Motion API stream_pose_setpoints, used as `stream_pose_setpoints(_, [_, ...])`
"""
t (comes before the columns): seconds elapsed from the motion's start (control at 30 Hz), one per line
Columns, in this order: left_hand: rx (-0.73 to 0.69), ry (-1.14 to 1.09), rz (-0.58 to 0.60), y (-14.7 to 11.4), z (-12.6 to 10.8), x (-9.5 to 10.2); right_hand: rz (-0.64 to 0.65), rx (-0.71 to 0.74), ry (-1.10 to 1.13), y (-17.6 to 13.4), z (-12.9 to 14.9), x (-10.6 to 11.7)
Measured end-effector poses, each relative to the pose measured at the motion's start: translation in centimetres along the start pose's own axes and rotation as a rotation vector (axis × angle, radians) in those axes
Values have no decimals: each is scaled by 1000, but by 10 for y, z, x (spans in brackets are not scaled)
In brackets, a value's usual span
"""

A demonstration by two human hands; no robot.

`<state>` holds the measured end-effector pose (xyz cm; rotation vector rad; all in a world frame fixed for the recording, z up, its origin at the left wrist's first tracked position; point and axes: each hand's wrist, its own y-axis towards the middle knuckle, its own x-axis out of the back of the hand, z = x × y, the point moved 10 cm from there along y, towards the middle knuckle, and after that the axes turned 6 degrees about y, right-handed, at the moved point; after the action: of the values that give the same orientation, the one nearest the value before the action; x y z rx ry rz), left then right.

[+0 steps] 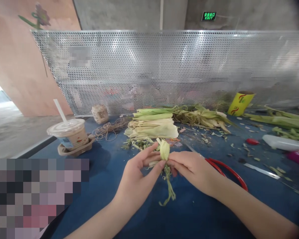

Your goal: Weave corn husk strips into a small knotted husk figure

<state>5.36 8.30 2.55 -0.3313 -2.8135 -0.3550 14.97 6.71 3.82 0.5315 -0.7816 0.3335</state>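
Note:
Between both hands is a small bundle of pale corn husk (164,150), folded at the top, with green stringy stems (169,191) hanging below. My left hand (146,166) pinches it from the left, thumb in front and fingers behind. My right hand (186,166) pinches its middle from the right, fingertips pressed together. Just beyond lie a stack of flat pale husks (153,129) and some green sprigs (141,144). Red-handled scissors (235,174) lie partly under my right hand and forearm, blades pointing away.
To the left stand a lidded drink cup (73,136) in a cardboard holder, tangled twine (109,128) and a twine roll (100,114). A yellow tube (240,103), a small knife (262,171), a white bottle (286,143) and green leaves (284,120) lie right. A perforated metal screen (149,59) bounds the back.

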Motion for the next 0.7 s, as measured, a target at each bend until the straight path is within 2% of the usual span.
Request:
stream_pose_setpoints(0.13, [-49,44,27,1,-7,-2,14,-24,-123,1,0,-3])
stream_pose_setpoints(0.23, [-8,16,36,2,-3,-2,16,-2,-186,1,3,-4])
stream_pose_setpoints(0.4, [60,-12,98,4,7,-8,13,11,-176,1,1,-4])
stream_pose_setpoints(0.5, [27,21,148,8,2,-9,-46,19,-173,1,0,2])
stream_pose_setpoints(0.6, [22,118,34,18,-4,18,-80,22,-234,1,0,6])
stream_pose_setpoints(0.7, [10,451,-3,31,-9,52,-33,16,-309,1,-2,0])
